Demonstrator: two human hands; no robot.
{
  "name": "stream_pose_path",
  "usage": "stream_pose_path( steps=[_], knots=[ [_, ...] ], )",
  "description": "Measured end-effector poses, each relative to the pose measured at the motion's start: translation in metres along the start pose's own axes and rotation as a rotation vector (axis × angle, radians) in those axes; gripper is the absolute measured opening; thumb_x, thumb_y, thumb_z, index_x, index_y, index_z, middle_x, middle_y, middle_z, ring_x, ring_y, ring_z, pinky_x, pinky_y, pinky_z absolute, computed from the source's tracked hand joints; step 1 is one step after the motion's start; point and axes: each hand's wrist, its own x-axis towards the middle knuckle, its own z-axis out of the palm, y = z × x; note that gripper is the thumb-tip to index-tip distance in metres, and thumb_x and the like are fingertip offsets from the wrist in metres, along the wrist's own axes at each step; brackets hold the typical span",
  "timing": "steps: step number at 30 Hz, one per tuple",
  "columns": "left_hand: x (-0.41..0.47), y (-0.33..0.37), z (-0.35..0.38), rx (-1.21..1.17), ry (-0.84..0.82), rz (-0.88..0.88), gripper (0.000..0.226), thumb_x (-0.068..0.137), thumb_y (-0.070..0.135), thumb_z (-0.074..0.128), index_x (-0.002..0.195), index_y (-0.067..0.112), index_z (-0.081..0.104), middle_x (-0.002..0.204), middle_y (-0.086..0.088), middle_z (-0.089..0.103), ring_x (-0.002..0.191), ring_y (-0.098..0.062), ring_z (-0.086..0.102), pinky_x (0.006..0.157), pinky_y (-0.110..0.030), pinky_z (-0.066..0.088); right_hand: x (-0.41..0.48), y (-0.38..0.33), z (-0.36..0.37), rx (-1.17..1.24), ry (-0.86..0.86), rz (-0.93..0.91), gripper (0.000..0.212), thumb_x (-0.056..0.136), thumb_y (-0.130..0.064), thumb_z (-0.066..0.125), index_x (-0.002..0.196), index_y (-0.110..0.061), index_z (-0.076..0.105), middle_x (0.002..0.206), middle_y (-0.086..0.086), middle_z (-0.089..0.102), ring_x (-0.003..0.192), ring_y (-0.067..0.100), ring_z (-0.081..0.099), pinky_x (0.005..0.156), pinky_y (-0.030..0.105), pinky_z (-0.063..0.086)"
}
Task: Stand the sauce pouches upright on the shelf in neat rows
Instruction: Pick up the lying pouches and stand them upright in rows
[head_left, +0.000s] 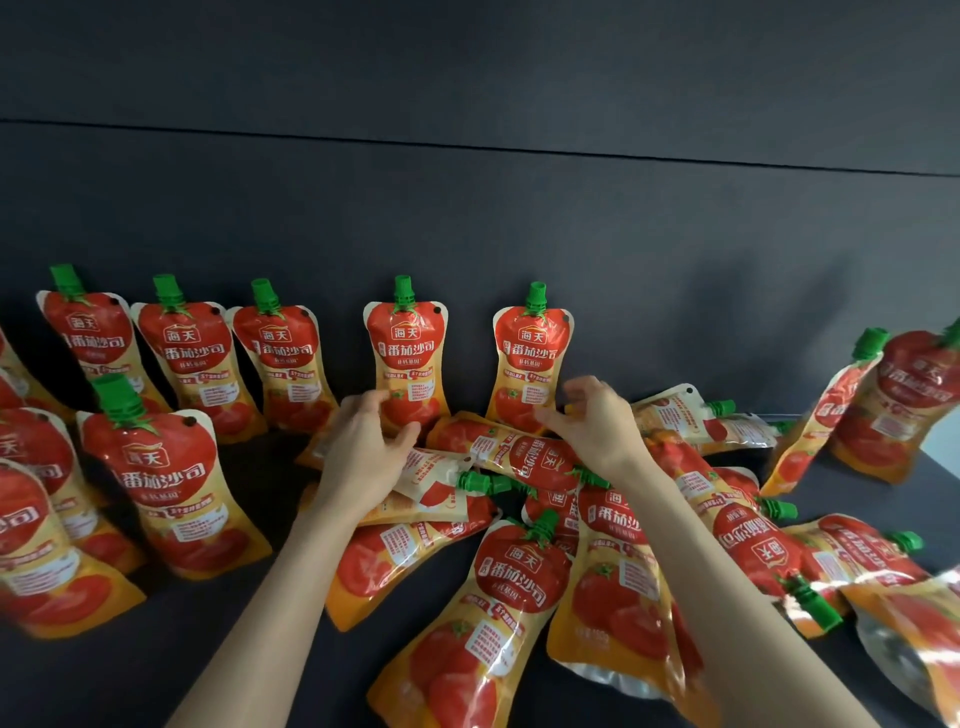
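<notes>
On a dark shelf (234, 649) backed by a dark panelled wall (467, 208), red-and-orange tomato sauce pouches (407, 358) with green caps stand upright along the back and left — others lie jumbled centre and right. Left hand (363, 452) and right hand (597, 426) hover apart with curled fingers, neither clearly gripping anything.

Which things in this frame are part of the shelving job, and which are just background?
Part of the job:
- upright tomato sauce pouches along the back
- fallen pouches heaped in front
- dark shelf
- left hand, right hand, both open over the heap

Just background:
- dark back wall
</notes>
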Motion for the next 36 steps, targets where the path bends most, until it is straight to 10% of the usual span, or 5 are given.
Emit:
stream_pose_path(
  steps=[10,17,26,36],
  knots=[
    [-0.038,-0.01,-0.014,0.08,-0.398,0.179,0.085,0.062,0.074,0.062,0.135,0.033,0.043,0.148,0.009,0.033,0.141,-0.015,0.019,0.113,-0.048,0.024,-0.026,0.008,0.0,-0.313,-0.376,-0.083,0.078,0.065,-0.068,0.064,0.129,-0.027,0.048,0.121,0.001,0.055,0.117,0.027,0.047,0.101,0.047,0.04],
    [-0.051,-0.009,-0.015,-0.002,-0.287,0.203,0.065,0.067,0.064,0.055,0.125,0.032,0.057,0.141,0.005,0.046,0.136,-0.014,0.033,0.108,-0.047,0.034,-0.038,0.006,-0.012,-0.208,-0.336,-0.193,0.061,0.07,-0.052,0.07,0.122,-0.022,0.058,0.113,-0.001,0.063,0.104,0.02,0.06,0.089,0.038,0.051],
    [-0.073,0.008,-0.028,-0.18,0.026,0.315,0.021,0.088,0.018,0.06,0.107,0.013,0.07,0.103,0.008,0.067,0.098,0.005,0.06,0.082,-0.004,0.044,-0.061,-0.013,-0.026,0.01,0.053,-0.336,0.033,0.08,-0.045,0.068,0.096,-0.016,0.066,0.088,-0.001,0.068,0.075,0.014,0.063,0.068,0.036,0.056],
    [-0.033,0.022,-0.041,-0.444,0.266,0.115,0.025,0.095,0.035,0.046,0.099,0.016,0.062,0.094,0.007,0.064,0.09,-0.006,0.061,0.072,-0.016,0.049,-0.033,-0.071,-0.025,0.158,0.117,-0.349,0.032,0.078,-0.029,0.074,0.103,-0.015,0.06,0.092,-0.003,0.06,0.085,0.02,0.06,0.076,0.034,0.052]
  ],
)
